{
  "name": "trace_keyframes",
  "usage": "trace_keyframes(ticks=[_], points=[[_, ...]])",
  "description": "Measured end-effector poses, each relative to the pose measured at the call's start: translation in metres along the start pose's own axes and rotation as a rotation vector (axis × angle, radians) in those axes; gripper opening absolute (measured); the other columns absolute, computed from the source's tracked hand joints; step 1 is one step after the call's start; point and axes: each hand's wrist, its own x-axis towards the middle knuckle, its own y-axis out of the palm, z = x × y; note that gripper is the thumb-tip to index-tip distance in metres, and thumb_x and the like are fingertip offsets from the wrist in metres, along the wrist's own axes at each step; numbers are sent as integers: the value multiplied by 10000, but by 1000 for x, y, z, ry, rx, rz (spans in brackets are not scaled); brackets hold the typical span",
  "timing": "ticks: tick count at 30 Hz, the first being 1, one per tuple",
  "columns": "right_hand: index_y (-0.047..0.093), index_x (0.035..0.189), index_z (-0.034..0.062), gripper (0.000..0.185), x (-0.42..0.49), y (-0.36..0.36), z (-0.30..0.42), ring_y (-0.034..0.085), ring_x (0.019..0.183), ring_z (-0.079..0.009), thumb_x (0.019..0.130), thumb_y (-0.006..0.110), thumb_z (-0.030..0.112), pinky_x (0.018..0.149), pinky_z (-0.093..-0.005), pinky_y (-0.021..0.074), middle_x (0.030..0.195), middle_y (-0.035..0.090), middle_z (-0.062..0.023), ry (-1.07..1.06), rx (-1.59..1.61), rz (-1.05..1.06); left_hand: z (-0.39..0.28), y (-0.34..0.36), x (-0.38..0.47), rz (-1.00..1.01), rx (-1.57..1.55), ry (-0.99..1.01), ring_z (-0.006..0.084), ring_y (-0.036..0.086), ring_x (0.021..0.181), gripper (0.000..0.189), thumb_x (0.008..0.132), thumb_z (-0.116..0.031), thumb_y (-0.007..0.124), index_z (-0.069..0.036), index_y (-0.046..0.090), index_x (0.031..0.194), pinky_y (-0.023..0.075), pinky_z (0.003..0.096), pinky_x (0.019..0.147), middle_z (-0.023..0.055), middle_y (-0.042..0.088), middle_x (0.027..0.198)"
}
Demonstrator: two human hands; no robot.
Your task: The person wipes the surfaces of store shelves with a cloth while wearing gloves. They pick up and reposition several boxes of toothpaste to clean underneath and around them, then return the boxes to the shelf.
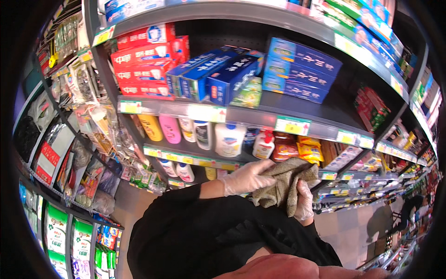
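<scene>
A crumpled grey-brown cloth (284,183) hangs between my hands, in front of the lower shelves. My left hand (245,177), in a clear thin glove, grips its left side. On its right side, my right hand (304,201), gloved the same way, has fingers closed on a fold. Just behind the cloth stand a white bottle with a red pump (264,144), brown-red packs and yellow packs (309,150). Higher up, blue toothpaste boxes (231,78) lie beside stacked red boxes (143,71), with another blue stack (301,69) to the right.
A shelf edge with price tags (251,122) runs across above my hands. White, pink and yellow bottles line the shelf below it (230,139). Hanging packaged goods (101,129) fill the left side. Another person (411,212) is far off in the aisle at right.
</scene>
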Motion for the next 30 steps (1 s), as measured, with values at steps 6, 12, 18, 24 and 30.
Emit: trace_keyframes(ticks=[6, 12, 18, 24, 30], points=[[490, 1580, 96, 683, -20, -1, 58, 621, 1368, -353, 995, 785, 287, 1185, -549, 506, 1497, 627, -136, -2, 123, 6, -15, 28, 13, -36, -105, -252, 119, 670, 1009, 387, 1100, -201, 667, -12, 576, 1425, 565, 297, 907, 63, 687, 1193], [558, 1528, 118, 618, -34, -47, 98, 639, 1341, -337, 1009, 779, 370, 1168, -546, 511, 1446, 676, -121, -75, 202, -43, -17, 50, 19, -16, -133, -237, 102, 649, 922, 340, 1095, -187, 662, -45, 600, 1397, 562, 288, 843, 42, 692, 1129], [574, 1503, 91, 581, -38, -63, 107, 657, 1303, -315, 1040, 732, 405, 1152, -512, 519, 1429, 684, -111, -194, 156, -70, -48, 48, -14, -169, 31, -154, 126, 674, 949, 283, 1093, -86, 626, -31, 642, 1370, 589, 320, 879, 82, 731, 1151], [579, 1519, 106, 550, -44, -73, 113, 669, 1281, -301, 1096, 618, 456, 1113, -485, 533, 1416, 700, -95, -117, 125, 113, -95, 21, -79, -861, 172, 268, 128, 670, 795, 110, 1073, -9, 622, -7, 695, 1156, 555, 294, 722, 107, 770, 1100], [567, 1543, 91, 613, -20, -100, 95, 636, 1333, -305, 1068, 687, 460, 1175, -489, 478, 1471, 678, -105, -120, 139, 113, -140, -41, -107, -1282, 453, 677, 120, 652, 998, 487, 1006, -79, 753, -23, 592, 1461, 545, 307, 872, 56, 700, 1220]])
